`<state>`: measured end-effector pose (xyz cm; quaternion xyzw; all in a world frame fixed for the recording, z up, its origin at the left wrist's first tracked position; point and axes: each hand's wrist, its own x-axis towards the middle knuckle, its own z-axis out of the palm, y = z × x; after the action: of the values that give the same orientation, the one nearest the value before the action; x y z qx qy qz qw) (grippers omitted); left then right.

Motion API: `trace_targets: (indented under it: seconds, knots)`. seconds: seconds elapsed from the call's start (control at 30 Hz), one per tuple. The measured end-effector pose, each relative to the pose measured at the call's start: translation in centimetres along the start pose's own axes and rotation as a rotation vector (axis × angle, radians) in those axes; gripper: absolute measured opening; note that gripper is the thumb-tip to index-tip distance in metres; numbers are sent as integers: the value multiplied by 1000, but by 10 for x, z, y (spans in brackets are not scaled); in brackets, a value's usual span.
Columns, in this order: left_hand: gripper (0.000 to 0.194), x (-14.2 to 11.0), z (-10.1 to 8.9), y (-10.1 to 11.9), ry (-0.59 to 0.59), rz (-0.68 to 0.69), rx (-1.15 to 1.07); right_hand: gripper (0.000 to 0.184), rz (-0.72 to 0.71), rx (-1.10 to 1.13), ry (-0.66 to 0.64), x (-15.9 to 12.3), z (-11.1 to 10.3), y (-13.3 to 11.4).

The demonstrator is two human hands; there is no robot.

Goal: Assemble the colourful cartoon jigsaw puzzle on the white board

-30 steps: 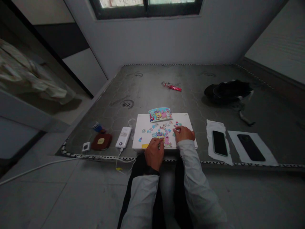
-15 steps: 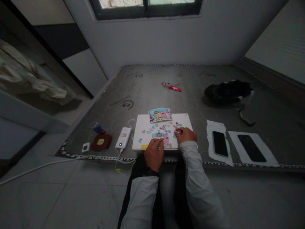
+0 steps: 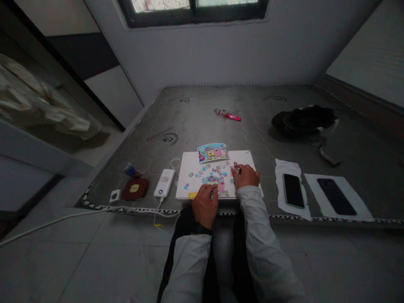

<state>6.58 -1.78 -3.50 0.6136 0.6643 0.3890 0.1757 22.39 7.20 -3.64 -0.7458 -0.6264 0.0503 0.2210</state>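
Now both hands' fingers press together on puzzle pieces [image 3: 212,173], right hand [image 3: 246,176] beyond left hand [image 3: 205,205].

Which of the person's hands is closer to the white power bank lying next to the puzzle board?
Left. The left hand rests at the white board's near edge, closer to the power bank. The right hand lies on the board's far side from it.

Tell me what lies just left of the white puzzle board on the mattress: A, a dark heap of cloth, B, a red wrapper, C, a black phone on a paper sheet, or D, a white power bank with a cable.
D: the white power bank lies beside the left edge of the white puzzle board, with its cable trailing off the near edge of the mattress.
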Motion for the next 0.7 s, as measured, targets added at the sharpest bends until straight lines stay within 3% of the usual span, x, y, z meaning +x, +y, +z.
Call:
trace_targets:
  seconds: [0.17,0.43,0.6,0.7]
  knots:
    - [19,1,0,-1,4,9,-2,22,1,21,-44,5,2,3]
    - [18,1,1,-2,12,17,-23,9,-33,151,5,6,2,6]
    - [18,1,0,0,3,14,-21,15,34,416,32,5,2,11]
    - [18,2,0,0,0,19,-24,21,32,564,-58,2,-3,12]
